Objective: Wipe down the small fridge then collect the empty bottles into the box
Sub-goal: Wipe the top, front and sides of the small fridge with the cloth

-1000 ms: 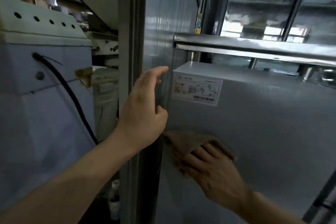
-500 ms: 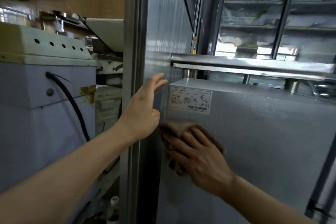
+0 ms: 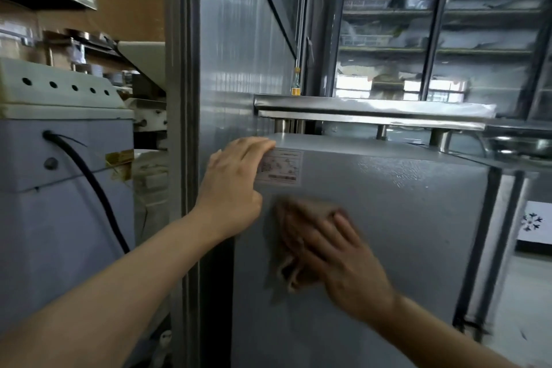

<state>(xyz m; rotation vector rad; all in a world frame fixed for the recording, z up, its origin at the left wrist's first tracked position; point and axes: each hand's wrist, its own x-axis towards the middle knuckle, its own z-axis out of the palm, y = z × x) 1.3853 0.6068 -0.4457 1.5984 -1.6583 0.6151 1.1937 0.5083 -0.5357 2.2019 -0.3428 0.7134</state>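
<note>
The wiping step is in hand: the small fridge (image 3: 388, 233), a grey box filling the centre and lower right of the frame, is being rubbed on its side panel. The right hand (image 3: 343, 260), blurred with motion, presses a brown cloth (image 3: 286, 248) flat against that panel just below the white label (image 3: 280, 169); its fingers (image 3: 343, 227) lie spread over the cloth, pinning it to the metal rather than pinching it. The left hand (image 3: 236, 188) rests at the fridge's upper left corner, fingers extended and close together, tips over the edge of the label, holding nothing and seemingly steadying the cabinet

Most of the panel to the right and below looks unwiped as far as one can judge, so the next move probably calls for carrying the cloth across toward the right edge with steady pressure, keeping clear of the label's edge. The bottle step is not begun; a bottle (image 3: 164, 340) may stand at the bottom of the frame, left of centre, but it is too small to be sure, and no box is visible

The panel is matt and slightly pebbled. A steel tabletop (image 3: 373, 107) overhangs the fridge; glass-doored coolers (image 3: 433, 38) fill the upper right, and a pale machine (image 3: 59, 188) with a black cable (image 3: 89, 182) stands at the left
</note>
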